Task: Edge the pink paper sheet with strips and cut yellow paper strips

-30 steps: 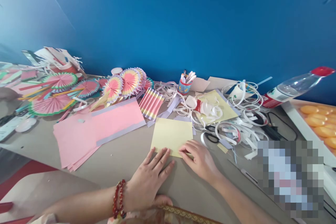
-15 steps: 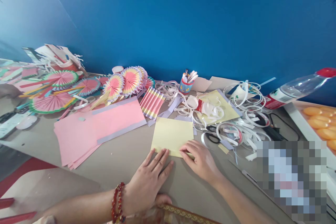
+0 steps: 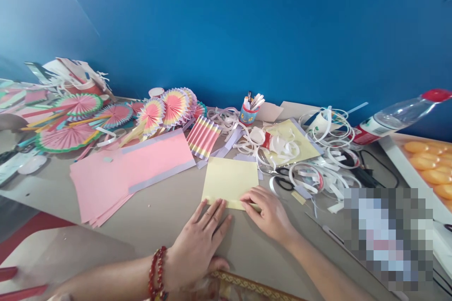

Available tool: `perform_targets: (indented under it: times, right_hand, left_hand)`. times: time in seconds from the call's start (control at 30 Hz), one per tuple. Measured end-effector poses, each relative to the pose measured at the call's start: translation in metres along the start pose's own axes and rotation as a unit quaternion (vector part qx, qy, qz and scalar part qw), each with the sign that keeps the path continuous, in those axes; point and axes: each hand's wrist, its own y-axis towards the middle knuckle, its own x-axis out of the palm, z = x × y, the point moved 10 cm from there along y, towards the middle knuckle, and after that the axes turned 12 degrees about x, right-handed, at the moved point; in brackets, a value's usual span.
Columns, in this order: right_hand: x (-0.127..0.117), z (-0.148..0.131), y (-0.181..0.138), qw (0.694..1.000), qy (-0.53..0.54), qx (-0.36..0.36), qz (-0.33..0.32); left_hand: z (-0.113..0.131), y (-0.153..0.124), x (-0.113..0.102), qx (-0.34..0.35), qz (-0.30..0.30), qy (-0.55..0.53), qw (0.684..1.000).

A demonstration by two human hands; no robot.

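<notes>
A pale yellow sheet of paper (image 3: 231,179) lies on the table with a narrow fold along its near edge. My left hand (image 3: 201,240) rests flat with fingers outstretched, their tips pressing the left part of that folded edge. At the near right corner, the bent fingers of my right hand (image 3: 267,213) pinch the fold between thumb and forefinger; the fingertips partly cover it. Just beyond the sheet is a pleated pink paper piece (image 3: 204,137) with yellow and lilac edges. Pink sheets (image 3: 102,183) lie stacked to the left, one (image 3: 158,157) bordered with lilac strips.
Finished paper fans (image 3: 174,107) crowd the back left. Behind the sheet stands a small blue cup (image 3: 248,116) of pens. Curled white tape strips (image 3: 282,143) and black-handled scissors (image 3: 283,183) lie right. Further right are a leaning plastic bottle (image 3: 399,115) and a metal craft knife (image 3: 335,235).
The whole view has shifted slightly, so things sit a little further left. Both hands keep nearly the same place on the yellow paper's near edge.
</notes>
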Motion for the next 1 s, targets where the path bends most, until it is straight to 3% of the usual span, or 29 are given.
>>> perform_targets:
  times: [1.0]
  right_hand:
    - [-0.0014,-0.0078,0.0005,1.0,-0.011,-0.023,-0.006]
  left_hand:
    - [-0.003,-0.0011,0.0011,-0.016,-0.015,-0.048,0.999]
